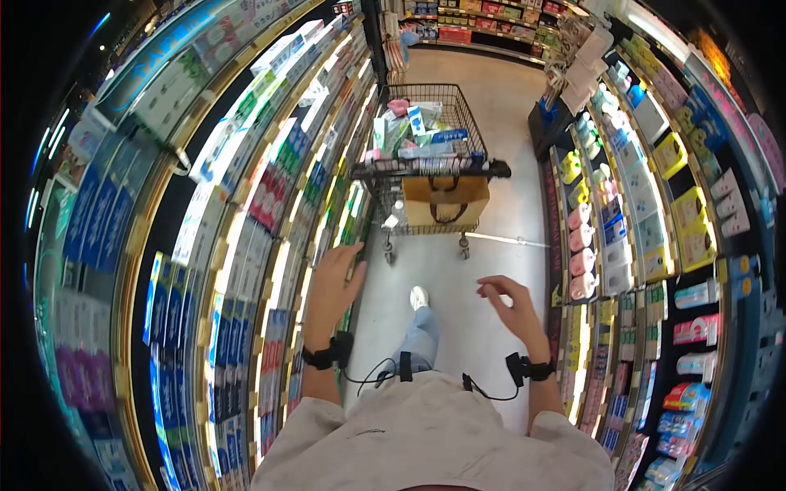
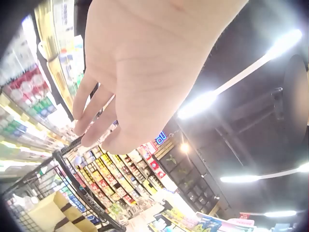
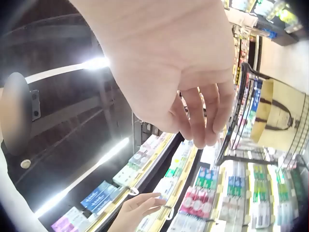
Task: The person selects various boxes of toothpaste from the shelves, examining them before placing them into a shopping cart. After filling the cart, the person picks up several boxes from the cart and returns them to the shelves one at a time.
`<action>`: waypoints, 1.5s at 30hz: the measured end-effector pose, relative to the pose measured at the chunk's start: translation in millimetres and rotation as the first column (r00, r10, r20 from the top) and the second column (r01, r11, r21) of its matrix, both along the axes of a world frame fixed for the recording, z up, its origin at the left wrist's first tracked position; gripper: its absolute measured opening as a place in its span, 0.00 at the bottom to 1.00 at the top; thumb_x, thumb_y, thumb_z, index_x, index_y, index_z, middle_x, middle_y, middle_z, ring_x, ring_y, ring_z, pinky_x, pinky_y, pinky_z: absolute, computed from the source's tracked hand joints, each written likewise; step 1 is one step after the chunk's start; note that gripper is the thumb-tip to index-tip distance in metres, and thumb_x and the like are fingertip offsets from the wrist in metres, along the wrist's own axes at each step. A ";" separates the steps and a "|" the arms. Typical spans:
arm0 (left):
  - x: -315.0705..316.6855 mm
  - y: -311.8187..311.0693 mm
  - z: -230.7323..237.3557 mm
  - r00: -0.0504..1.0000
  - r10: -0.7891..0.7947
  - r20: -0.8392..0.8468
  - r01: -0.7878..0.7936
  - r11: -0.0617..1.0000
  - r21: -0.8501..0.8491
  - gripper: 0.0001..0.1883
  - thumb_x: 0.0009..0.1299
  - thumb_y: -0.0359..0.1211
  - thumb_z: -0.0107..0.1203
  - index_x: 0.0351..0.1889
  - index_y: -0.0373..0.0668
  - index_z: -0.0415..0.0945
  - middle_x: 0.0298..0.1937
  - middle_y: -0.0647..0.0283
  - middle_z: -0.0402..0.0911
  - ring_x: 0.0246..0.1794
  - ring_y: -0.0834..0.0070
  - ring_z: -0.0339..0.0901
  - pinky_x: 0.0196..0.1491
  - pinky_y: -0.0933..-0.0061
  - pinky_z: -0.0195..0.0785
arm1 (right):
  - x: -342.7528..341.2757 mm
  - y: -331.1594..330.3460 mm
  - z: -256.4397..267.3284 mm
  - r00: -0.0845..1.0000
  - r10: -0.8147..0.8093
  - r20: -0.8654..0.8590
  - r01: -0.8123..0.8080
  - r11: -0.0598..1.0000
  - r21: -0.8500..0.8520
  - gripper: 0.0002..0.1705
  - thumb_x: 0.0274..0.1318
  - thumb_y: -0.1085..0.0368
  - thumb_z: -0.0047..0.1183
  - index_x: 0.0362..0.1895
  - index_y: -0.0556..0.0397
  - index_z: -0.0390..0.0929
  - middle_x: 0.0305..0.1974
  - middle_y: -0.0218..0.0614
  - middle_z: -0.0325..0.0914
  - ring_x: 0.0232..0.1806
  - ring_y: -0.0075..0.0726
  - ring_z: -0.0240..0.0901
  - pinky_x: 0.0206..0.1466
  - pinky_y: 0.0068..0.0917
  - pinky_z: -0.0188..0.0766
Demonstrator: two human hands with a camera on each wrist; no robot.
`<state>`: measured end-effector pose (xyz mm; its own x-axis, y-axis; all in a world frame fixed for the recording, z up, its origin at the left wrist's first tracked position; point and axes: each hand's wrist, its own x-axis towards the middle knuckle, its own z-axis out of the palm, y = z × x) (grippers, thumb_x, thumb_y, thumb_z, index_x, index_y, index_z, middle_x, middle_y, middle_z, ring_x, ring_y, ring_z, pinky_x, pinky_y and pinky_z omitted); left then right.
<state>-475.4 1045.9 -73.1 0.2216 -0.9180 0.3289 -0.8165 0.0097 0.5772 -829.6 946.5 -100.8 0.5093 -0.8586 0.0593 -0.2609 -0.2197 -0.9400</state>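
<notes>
Both hands hang in the air in front of the body, holding nothing. In the head view my left hand [image 1: 334, 282] is nearest the left shelves, fingers loosely extended; its palm and fingers fill the upper part of the left wrist view. My right hand [image 1: 514, 307] floats over the aisle with fingers relaxed and slightly bent. Ahead of both stands a wire shopping cart [image 1: 446, 92], apart from the hands, its dark handle bar [image 1: 430, 169] facing me. Packaged goods [image 1: 417, 135] fill the basket, and a brown paper bag [image 1: 426, 196] with dark handles hangs at the handle side.
Lit shelves [image 1: 237, 254] packed with boxed goods line the left. On the right, shelves hold pink bottles [image 1: 581, 262] and yellow packs [image 1: 692, 221]. A pale floor [image 1: 499, 245] runs between them, with more shelving [image 1: 483, 24] across the far end. One white shoe [image 1: 418, 297] steps forward.
</notes>
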 end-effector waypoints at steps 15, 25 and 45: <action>-26.2 -370.1 -149.2 0.957 -0.289 0.003 0.213 0.713 0.668 0.59 0.47 0.74 0.66 0.75 0.52 0.72 0.66 0.47 0.78 0.71 0.48 0.71 0.74 0.17 0.36 | 36.9 -429.9 58.5 0.973 0.014 -0.232 -0.012 1.000 0.010 0.13 0.75 0.65 0.55 0.56 0.58 0.82 0.44 0.37 0.88 0.48 0.29 0.84 0.53 0.26 0.77; -96.1 -403.1 -149.9 0.908 0.268 0.321 -0.397 0.796 0.457 0.24 0.47 0.35 0.75 0.45 0.48 0.86 0.41 0.58 0.83 0.53 0.55 0.77 0.80 0.35 0.46 | 267.4 -799.6 -262.3 0.783 0.486 -0.388 -0.563 0.819 -0.110 0.28 0.61 0.58 0.64 0.60 0.63 0.77 0.46 0.55 0.86 0.49 0.54 0.85 0.53 0.45 0.81; -155.4 -474.4 -107.4 0.776 0.604 0.182 -0.564 0.535 0.629 0.27 0.52 0.14 0.58 0.44 0.53 0.89 0.31 0.68 0.81 0.47 0.65 0.75 0.84 0.49 0.45 | 316.7 -864.0 -309.2 0.625 0.657 -0.422 -0.620 0.746 0.244 0.31 0.50 0.50 0.74 0.47 0.64 0.85 0.38 0.45 0.89 0.38 0.40 0.89 0.41 0.34 0.81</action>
<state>-630.9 571.5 -180.6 0.7829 -0.5514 -0.2881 -0.4756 -0.8290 0.2942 -512.9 82.5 -410.0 0.8783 -0.2995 -0.3726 -0.4735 -0.4376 -0.7644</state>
